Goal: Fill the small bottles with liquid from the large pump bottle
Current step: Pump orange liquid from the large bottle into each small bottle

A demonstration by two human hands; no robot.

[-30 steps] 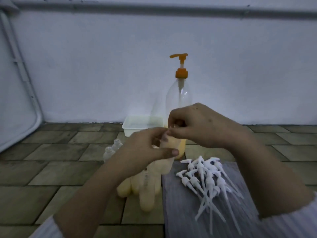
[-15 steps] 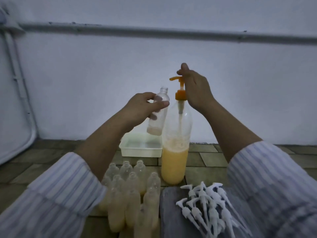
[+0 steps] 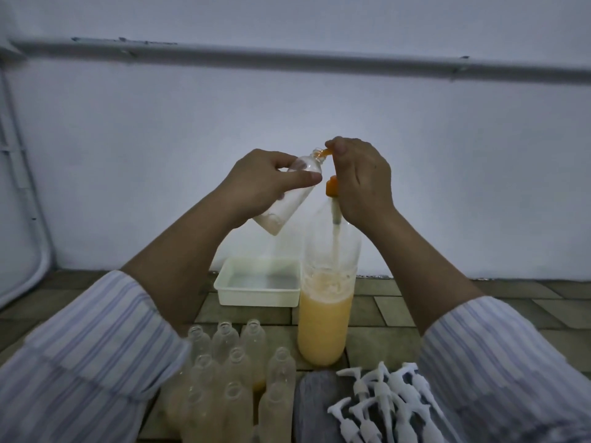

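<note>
A large clear pump bottle [image 3: 324, 324], about half full of orange liquid, stands on the tiled floor. My right hand [image 3: 361, 183] is curled over its orange pump head [image 3: 332, 186] and covers most of it. My left hand [image 3: 265, 183] grips a small clear bottle [image 3: 287, 203], tilted, with its mouth at the orange spout tip [image 3: 324, 153]. A little liquid sits in the small bottle's bottom. Several small bottles [image 3: 236, 372] stand in a cluster on the floor in front, some holding yellow liquid.
A white plastic tray [image 3: 259, 297] lies behind the cluster, left of the pump bottle. Several white pump caps [image 3: 380, 401] are heaped on a grey board [image 3: 315, 401] at the lower right. A white wall with a pipe rises behind.
My left hand tilted the small bottle and brought its mouth up to the spout. My right hand moved from the top of the pump to curling over its head.
</note>
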